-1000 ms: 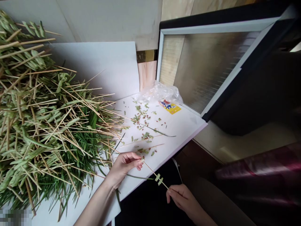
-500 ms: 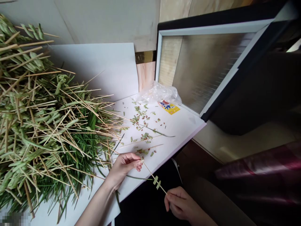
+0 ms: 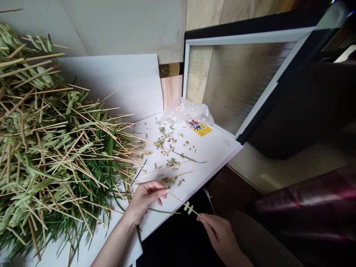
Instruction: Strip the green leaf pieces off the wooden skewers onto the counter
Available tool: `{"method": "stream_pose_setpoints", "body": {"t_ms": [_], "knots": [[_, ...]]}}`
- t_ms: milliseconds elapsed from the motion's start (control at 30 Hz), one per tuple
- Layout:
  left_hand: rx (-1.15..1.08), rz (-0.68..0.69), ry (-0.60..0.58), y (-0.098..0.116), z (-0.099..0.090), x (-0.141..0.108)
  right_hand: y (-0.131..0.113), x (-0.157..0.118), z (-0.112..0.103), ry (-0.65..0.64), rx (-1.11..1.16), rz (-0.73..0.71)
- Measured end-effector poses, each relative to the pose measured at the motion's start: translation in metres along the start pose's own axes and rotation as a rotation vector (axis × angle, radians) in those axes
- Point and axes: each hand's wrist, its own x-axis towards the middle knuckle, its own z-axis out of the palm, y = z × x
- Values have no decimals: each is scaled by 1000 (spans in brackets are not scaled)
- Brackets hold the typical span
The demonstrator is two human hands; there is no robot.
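A thin wooden skewer [image 3: 177,198] runs slantwise between my two hands, just past the table's front edge. My right hand [image 3: 219,230] is closed on its lower end. Two short pieces of green bean [image 3: 188,208] are threaded crosswise on it, nearer the right hand. At the upper end, my left hand [image 3: 148,196] pinches a small pale green bean piece [image 3: 167,191] against the skewer's tip; the fingers partly hide it. Scattered bean bits and small brown seeds [image 3: 169,163] lie on the white tabletop [image 3: 205,155] beyond the left hand.
A big heap of skewered green beans [image 3: 55,148] over long dark green stalks [image 3: 102,167] covers the left side. A crumpled clear plastic bag [image 3: 191,111] with a yellow label [image 3: 201,129] lies at the back. A framed panel [image 3: 239,81] leans at the right.
My right hand has moved slightly right and up and turned, carrying the lower end of the skewer with it. The skewer now slants less steeply. My left hand keeps its pinch at the tip.
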Motion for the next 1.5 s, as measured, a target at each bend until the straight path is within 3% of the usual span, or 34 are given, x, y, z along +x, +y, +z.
{"method": "stream_pose_setpoints", "body": {"t_ms": [100,167,233,333,400,567,733,833,1033,1133,1233,1300,1400,1500], "knots": [[13,22,24,-3,3,1,5,0,2,179,-283,-195],[30,44,32,-2,6,0,4,2,0,188,-292,-165],[40,61,25,1,8,-2,0,6,-5,34,-111,15],[41,55,-8,10,10,-7,-5,10,-12,-352,329,365],[43,33,-32,13,13,-11,-7,10,-14,-433,481,472],[27,-26,-68,-2,31,-17,-13,7,-6,-135,360,398],[63,-29,-5,-18,48,-23,-19,1,8,-56,314,338],[65,-38,17,-19,51,-27,-17,-3,9,-95,375,371],[124,17,-127,-16,55,-26,-11,-3,1,-319,641,488],[327,63,-173,2,51,-19,-7,-1,-5,-262,643,492],[525,187,-138,41,41,-8,0,1,-13,-179,601,495],[638,321,-21,75,34,0,7,2,-20,-150,566,499],[762,514,253,124,26,13,21,1,-27,-118,543,498],[862,605,448,160,25,35,36,0,-29,-66,549,510]]}}
